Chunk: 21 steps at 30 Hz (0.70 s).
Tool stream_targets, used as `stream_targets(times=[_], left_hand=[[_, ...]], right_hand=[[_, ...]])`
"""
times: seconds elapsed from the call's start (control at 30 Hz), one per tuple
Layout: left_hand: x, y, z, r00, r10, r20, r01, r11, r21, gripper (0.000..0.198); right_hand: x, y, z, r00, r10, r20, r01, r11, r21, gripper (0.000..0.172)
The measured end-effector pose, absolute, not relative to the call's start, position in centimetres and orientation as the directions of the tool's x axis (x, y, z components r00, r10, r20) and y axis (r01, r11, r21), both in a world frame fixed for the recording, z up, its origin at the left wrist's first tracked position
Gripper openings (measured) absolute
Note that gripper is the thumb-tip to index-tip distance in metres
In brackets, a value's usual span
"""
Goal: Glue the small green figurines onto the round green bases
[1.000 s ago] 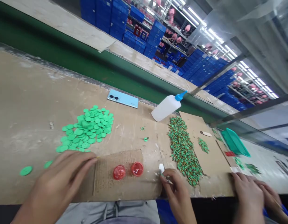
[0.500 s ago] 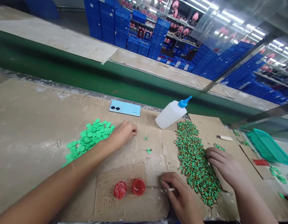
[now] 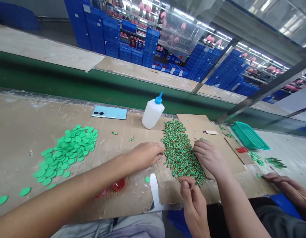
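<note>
pale grey clothing (image 3: 143, 225) is worn (creased, faintly lilac in places), the left forearm (image 3: 93, 181) bare.

L hand (image 3: 148, 154) nr grn-brown pcs (image 3: 180, 145), grip unclear.

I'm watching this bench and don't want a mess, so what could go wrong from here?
The left hand and a co-worker's hand are on opposite sides of one pile of small green pieces, so they might bump or scatter some. The left forearm passes in front of a red cup, perhaps low enough to knock it.
</note>
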<state>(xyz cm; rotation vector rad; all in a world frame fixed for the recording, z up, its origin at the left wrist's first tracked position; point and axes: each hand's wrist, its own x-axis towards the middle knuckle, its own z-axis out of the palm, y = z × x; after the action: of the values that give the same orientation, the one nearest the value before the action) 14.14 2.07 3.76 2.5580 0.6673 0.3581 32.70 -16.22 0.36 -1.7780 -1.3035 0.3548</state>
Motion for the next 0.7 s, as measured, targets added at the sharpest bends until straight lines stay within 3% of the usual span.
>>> stream_targets(times=[0.13,0.27,0.4,0.57,0.7], left_hand=[[18.8,2.5,2.0,0.875,0.484,0.005,0.433,-0.787,0.44,0.008],[20.5,3.5,1.4,0.879,0.467,-0.099,0.466,-0.797,0.383,0.028],[20.6,3.7,1.6,0.886,0.451,-0.109,0.457,-0.811,0.366,0.033],[20.0,3.0,1.2,0.878,0.474,-0.074,0.457,-0.78,0.428,0.032],[18.9,2.0,2.7,0.863,0.501,-0.06,0.448,-0.707,0.547,0.021]], right_hand=[[36.7,-15.2,1.7,0.408,0.871,0.275,0.63,-0.051,-0.775,0.031],[37.5,-16.5,1.8,0.438,0.856,0.272,0.62,-0.069,-0.782,0.028],[35.0,-21.4,-0.1,0.466,0.849,0.251,0.6,-0.094,-0.795,0.029],[33.1,-24.7,-2.7,0.563,0.8,0.207,0.508,-0.137,-0.85,0.034],[31.8,-23.6,-2.4,0.565,0.813,0.139,0.382,-0.108,-0.918,0.036]])
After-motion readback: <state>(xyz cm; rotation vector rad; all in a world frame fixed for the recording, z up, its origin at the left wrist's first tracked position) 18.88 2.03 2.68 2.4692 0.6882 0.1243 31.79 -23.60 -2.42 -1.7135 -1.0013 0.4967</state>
